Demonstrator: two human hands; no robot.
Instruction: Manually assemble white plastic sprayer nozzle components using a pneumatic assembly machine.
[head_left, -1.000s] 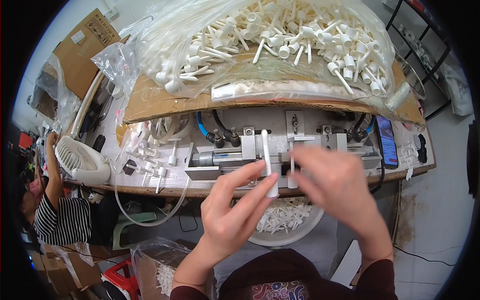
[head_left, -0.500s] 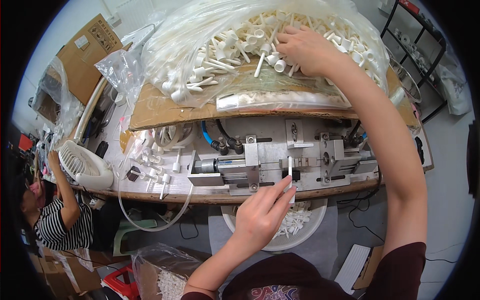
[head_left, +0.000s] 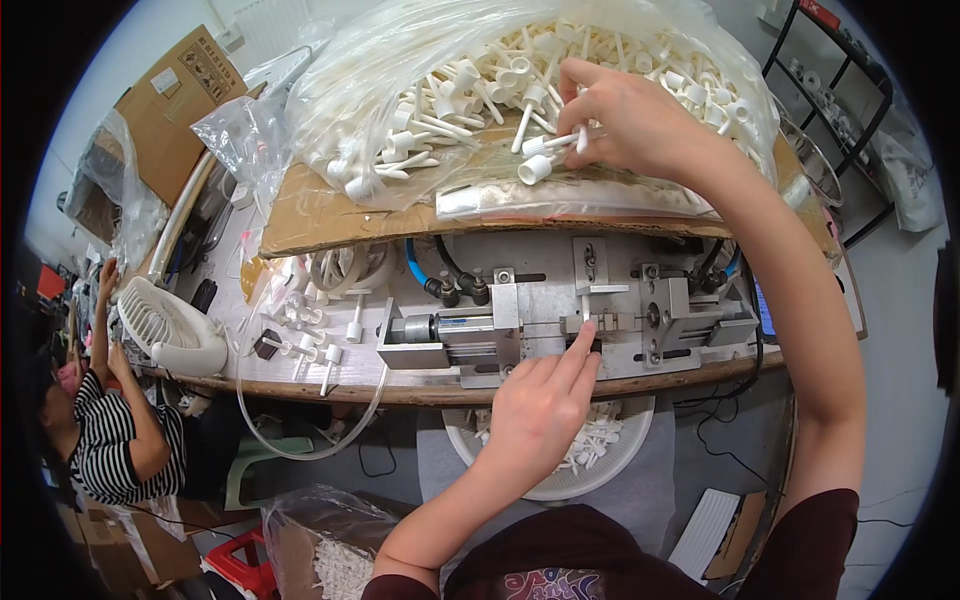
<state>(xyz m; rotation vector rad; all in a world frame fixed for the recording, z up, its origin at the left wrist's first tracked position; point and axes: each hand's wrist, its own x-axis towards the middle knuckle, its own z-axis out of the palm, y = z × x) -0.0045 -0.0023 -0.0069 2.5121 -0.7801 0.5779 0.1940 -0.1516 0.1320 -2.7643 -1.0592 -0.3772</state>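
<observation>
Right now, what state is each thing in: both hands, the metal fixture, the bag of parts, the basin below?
Right hand: in the bag, pinching white stemmed parts.
Left hand: index fingertip on the fixture's slot.
Metal fixture: on the bench edge, hoses attached.
Plastic bag: open, heaped full.
White basin: partly filled with white pieces.

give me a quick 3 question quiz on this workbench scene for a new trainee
1. True or false: the right hand is down in the white basin below the bench.
2. Which hand touches the metal jig? A) left hand B) right hand C) neither
3. Fill in: the right hand grips a white plastic piece from the clear ____ on the cardboard sheet.

Key: 1 false, it is up at the pile of white pieces; 2 A, the left hand has a fingertip on the jig; 3 bag.
</observation>
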